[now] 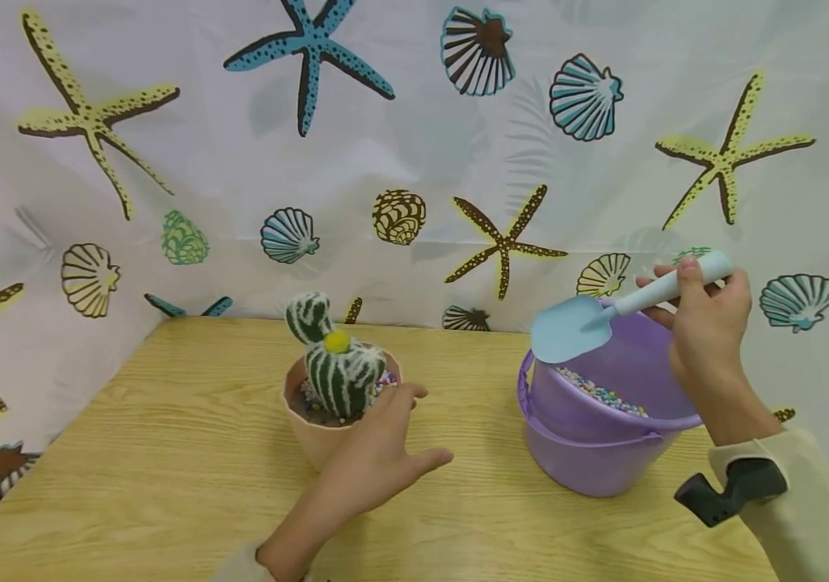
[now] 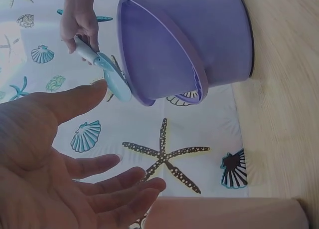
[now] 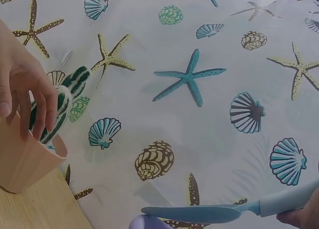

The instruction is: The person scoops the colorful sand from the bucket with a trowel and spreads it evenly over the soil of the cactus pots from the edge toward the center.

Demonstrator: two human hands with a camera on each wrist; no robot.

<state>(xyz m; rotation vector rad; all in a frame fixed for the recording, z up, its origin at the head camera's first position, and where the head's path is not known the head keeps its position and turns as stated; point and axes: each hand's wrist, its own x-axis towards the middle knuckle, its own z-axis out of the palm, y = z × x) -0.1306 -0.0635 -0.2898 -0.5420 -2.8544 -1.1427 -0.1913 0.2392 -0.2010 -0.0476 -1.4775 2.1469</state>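
Observation:
My right hand (image 1: pixel 713 331) grips the handle of a light blue garden trowel (image 1: pixel 570 329) above a purple bucket (image 1: pixel 582 465). No load shows on the trowel's blade, which overlaps the bucket's left rim in the head view. Small multicoloured pebbles (image 1: pixel 603 396) lie inside the bucket. My left hand (image 1: pixel 374 457) is held at the right side of a peach flowerpot (image 1: pixel 301 424), its fingers extended and thumb spread. In the pot stands a green-and-white knitted cactus (image 1: pixel 342 386) with a yellow ball on it, and pebbles lie around its base. The hand hides part of the pot.
A light wooden table (image 1: pixel 167 453) carries the pot on the left and the bucket on the right. Behind it hangs a white curtain (image 1: pixel 400 145) printed with starfish and shells. The bucket's purple handle (image 1: pixel 592 443) hangs down across its front.

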